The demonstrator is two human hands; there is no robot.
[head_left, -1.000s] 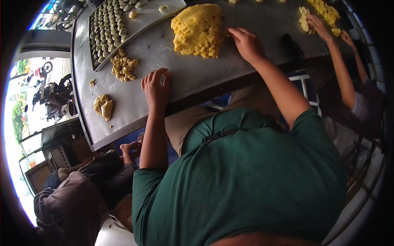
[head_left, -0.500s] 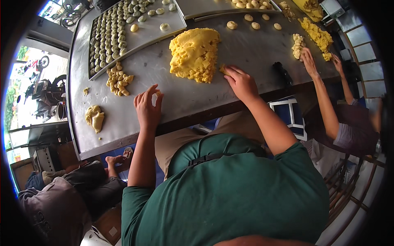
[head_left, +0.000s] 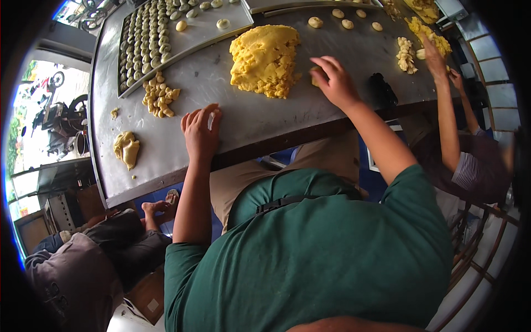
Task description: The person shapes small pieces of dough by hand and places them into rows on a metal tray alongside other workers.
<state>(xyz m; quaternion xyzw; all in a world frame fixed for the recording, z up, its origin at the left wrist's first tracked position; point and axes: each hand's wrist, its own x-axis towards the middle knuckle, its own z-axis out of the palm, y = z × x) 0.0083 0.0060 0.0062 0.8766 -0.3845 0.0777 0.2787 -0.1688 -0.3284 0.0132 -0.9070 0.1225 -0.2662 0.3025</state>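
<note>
Head view: the right hand [head_left: 337, 84] grasps a yellow piece [head_left: 316, 77] beside the yellow lump [head_left: 264, 60], inward from the near edge of the desk [head_left: 209, 83]; whether the left hand's grip, fingers curled [head_left: 191, 119], holds anything cannot be told.

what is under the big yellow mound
The yellow mound rests on the metal table; whatever lies directly beneath is covered, so only the table around it shows.

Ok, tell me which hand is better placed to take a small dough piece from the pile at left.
Left, most likely: the left hand is close beside the dough pile, while the right hand is farther off, right of the yellow mound.
</note>
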